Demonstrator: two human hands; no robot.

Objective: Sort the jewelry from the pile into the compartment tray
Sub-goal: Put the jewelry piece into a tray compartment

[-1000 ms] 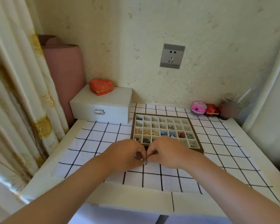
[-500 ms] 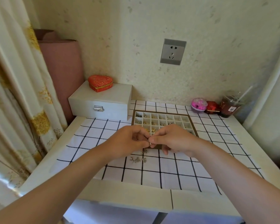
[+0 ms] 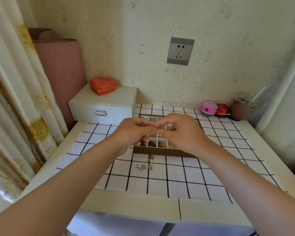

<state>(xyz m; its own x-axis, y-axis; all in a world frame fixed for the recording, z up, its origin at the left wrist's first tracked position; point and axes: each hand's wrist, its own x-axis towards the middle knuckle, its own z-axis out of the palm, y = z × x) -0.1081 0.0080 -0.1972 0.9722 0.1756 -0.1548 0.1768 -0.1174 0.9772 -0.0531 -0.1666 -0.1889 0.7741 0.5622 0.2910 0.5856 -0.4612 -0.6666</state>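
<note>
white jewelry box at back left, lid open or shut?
Shut. The white jewelry box has its lid flat and flush with the body, metal latch lying across the seam, and a red heart-shaped box resting on top.

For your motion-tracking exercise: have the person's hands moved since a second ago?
Yes. Both hands, left hand and right hand, rose from the checked cloth in front of the compartment tray to hover over its compartments, towards the wall.

A home corner: floral curtain (image 3: 15, 99), wallpapered wall with a socket (image 3: 180, 51), and a jewelry box (image 3: 103, 105) on the checked-cloth counter (image 3: 177, 178).
</note>
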